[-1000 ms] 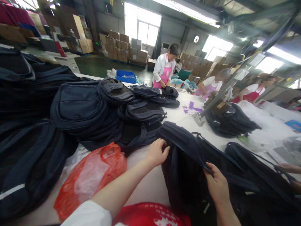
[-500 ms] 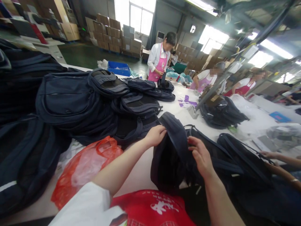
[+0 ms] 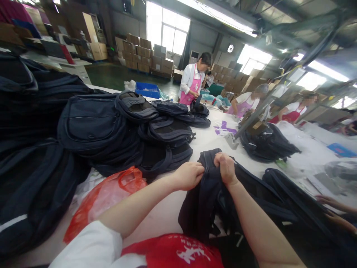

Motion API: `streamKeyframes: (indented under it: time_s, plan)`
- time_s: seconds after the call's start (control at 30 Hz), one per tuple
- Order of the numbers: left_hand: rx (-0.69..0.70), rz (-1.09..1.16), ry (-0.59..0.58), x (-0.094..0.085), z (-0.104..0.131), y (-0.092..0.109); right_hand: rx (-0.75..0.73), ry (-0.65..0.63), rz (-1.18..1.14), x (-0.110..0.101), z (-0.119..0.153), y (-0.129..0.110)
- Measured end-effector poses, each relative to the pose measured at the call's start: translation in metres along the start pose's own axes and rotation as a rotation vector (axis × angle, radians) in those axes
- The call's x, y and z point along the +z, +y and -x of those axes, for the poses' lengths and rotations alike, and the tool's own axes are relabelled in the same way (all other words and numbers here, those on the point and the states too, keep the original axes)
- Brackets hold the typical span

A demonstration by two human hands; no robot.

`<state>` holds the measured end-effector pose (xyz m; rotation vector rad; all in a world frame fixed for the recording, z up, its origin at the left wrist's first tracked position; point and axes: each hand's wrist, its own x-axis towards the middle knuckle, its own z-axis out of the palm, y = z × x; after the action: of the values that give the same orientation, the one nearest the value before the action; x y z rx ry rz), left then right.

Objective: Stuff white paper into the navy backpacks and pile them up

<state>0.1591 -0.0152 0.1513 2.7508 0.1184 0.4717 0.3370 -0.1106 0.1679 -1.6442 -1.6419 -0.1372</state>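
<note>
A dark navy backpack stands on the white table right in front of me, its upper part bunched between my hands. My left hand is closed on the fabric at the left side, knuckles up. On the right side, my right hand makes a fist around the top edge of the same backpack. The fingertips of both hands are hidden in the cloth. More dark backpacks lie against it on the right.
Stacked navy backpacks fill the left side. An orange-red plastic bag lies by my left forearm. A metal post rises from the table. A co-worker's hands are at the right edge; other people stand across the table.
My right hand has moved up and left and closed on the backpack's top. The left hand has come down slightly, and the raised fabric is now bunched. The view has shifted a little.
</note>
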Motion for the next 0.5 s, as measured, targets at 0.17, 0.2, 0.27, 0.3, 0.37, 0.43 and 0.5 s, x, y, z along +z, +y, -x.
streamKeyframes:
  time_s: [0.17,0.2,0.27,0.3,0.37,0.43,0.5]
  plan:
    - [0.072,-0.233,-0.015,-0.003,0.020,0.012,0.101,0.056,0.094,-0.002,-0.023,0.024]
    - [0.080,-0.265,-0.019,-0.003,0.023,0.014,0.120,0.058,0.116,-0.001,-0.028,0.028]
    - [0.084,-0.302,-0.033,-0.001,0.029,0.016,0.161,0.069,0.159,-0.001,-0.036,0.039]
    - [0.079,-0.310,-0.043,0.002,0.032,0.017,0.182,0.078,0.181,-0.001,-0.041,0.044]
    - [0.086,-0.310,-0.082,0.012,0.041,0.018,0.233,0.108,0.224,-0.005,-0.048,0.057]
    - [0.112,-0.298,-0.140,0.030,0.053,0.015,0.291,0.150,0.266,-0.011,-0.054,0.070]
    - [0.095,-0.295,-0.179,0.052,0.066,0.009,0.339,0.180,0.299,-0.020,-0.056,0.083]
